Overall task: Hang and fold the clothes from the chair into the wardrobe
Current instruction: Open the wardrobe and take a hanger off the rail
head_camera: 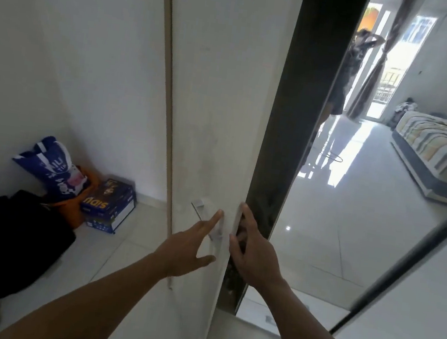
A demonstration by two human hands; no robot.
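Observation:
The white wardrobe door (219,98) stands in front of me, slightly ajar, with a dark gap (303,108) along its right edge. My left hand (193,247) lies against the door face with straight fingers, its fingertips at the metal handle (205,217). My right hand (254,252) grips the door's right edge, fingers curled into the gap. To the right is a mirrored door (369,187). No clothes and no chair are in direct view.
On the floor at the left lie a black bag (19,240), a blue printed bag (53,168) and a blue box (109,203). The mirror reflects a bed (438,150), a curtain, a bright doorway and a person standing.

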